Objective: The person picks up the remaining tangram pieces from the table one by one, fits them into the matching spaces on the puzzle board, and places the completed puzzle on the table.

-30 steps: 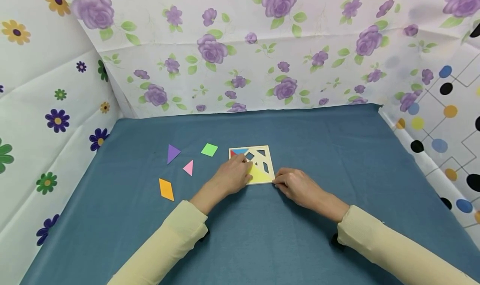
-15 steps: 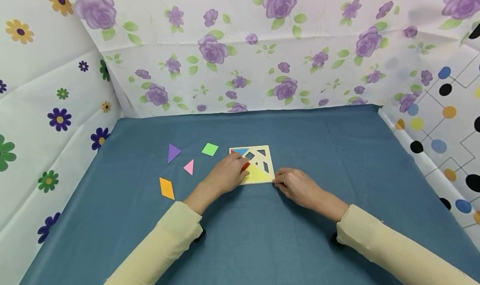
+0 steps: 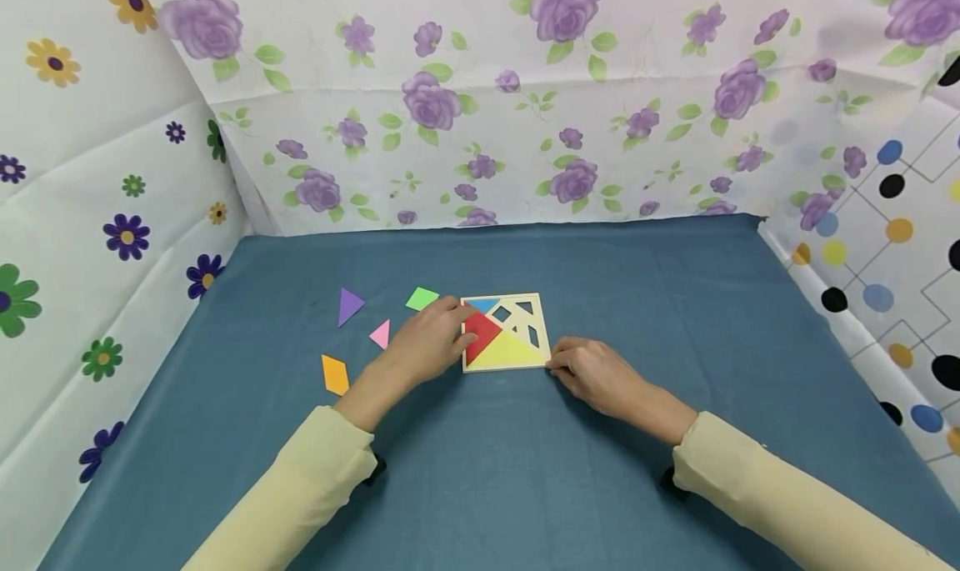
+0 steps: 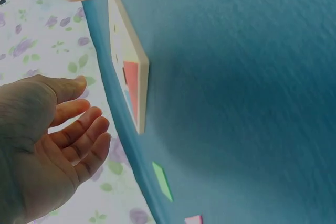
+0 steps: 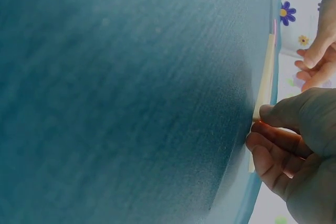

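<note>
A square cream tangram board (image 3: 517, 318) lies on the blue cloth. A red triangle (image 3: 482, 338), a yellow triangle (image 3: 513, 353) and a blue triangle (image 3: 483, 304) fill part of it; several cut-outs at its upper right show dark. My left hand (image 3: 427, 339) hovers by the board's left edge, overlapping the red triangle in the head view. In the left wrist view its fingers are loosely bent, with nothing between them. My right hand (image 3: 596, 375) pinches the board's near right corner between thumb and fingers, as the right wrist view shows.
Loose tangram pieces lie left of the board: a purple triangle (image 3: 349, 307), a pink triangle (image 3: 381, 335), a green square (image 3: 422, 298) partly behind the left hand, and an orange parallelogram (image 3: 336, 374). Patterned cloth walls (image 3: 487, 104) enclose the table's back and sides.
My left hand has moved left off the middle of the board, and the red triangle now sits in the board's left side, uncovered. The right hand stays at the corner.
</note>
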`<move>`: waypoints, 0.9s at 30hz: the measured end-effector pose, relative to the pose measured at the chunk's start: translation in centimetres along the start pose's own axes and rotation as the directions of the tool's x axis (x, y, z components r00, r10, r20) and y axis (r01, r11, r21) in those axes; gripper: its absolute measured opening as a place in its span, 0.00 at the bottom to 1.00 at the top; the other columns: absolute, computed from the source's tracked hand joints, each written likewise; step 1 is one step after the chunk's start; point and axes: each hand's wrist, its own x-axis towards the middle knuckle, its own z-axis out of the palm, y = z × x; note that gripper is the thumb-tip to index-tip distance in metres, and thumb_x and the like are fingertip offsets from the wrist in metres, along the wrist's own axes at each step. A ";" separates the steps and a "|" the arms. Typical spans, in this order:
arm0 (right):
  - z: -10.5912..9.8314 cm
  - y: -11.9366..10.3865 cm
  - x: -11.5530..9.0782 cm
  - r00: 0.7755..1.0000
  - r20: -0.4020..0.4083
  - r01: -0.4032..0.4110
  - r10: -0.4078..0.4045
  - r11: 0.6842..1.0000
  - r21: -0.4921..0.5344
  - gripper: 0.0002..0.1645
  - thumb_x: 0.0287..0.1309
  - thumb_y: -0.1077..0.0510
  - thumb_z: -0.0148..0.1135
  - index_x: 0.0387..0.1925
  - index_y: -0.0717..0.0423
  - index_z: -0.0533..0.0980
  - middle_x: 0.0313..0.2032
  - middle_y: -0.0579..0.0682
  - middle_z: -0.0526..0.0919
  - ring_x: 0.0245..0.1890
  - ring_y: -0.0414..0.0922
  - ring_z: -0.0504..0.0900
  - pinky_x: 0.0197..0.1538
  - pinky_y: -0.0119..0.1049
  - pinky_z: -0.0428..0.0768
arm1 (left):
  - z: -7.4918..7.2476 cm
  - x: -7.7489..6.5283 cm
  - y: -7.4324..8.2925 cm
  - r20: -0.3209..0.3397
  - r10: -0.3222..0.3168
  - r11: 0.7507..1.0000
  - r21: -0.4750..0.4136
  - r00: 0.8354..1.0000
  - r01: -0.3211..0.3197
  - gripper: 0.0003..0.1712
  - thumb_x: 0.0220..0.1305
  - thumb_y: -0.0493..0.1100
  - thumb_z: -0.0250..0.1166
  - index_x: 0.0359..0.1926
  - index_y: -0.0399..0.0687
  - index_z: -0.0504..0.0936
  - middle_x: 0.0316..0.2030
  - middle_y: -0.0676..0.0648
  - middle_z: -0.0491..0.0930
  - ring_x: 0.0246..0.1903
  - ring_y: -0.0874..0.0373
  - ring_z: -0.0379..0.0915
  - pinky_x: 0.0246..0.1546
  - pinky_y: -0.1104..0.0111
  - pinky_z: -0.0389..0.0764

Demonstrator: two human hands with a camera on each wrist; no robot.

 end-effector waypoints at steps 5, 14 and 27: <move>0.0 0.1 -0.2 1.000 -0.005 -0.003 0.003 1.000 0.000 0.09 0.62 0.69 0.70 0.43 0.60 0.89 0.41 0.51 0.86 0.39 0.45 0.86 0.41 0.39 0.85 | -1.4 -0.6 -0.2 0.009 0.009 1.000 0.023 1.000 -0.010 0.25 0.70 0.42 0.70 0.65 0.39 0.80 0.54 0.40 0.79 0.49 0.49 0.77 0.50 0.57 0.83; 0.1 0.0 -0.3 1.000 -0.011 -0.004 0.004 1.000 -0.005 0.08 0.62 0.68 0.70 0.42 0.59 0.89 0.41 0.51 0.86 0.39 0.45 0.86 0.41 0.39 0.85 | -3.8 -2.2 -0.9 -0.038 0.019 1.000 0.018 0.999 -0.019 0.25 0.70 0.41 0.70 0.65 0.37 0.80 0.55 0.38 0.78 0.52 0.46 0.78 0.51 0.54 0.81; 0.2 -0.1 -0.2 1.000 -0.021 0.014 -0.014 1.000 -0.008 0.07 0.63 0.68 0.70 0.41 0.58 0.89 0.40 0.50 0.85 0.38 0.44 0.86 0.41 0.39 0.85 | -5.8 -4.7 -2.8 -0.092 0.004 0.998 0.057 0.996 0.001 0.26 0.68 0.41 0.71 0.64 0.36 0.80 0.56 0.37 0.78 0.48 0.47 0.80 0.46 0.56 0.82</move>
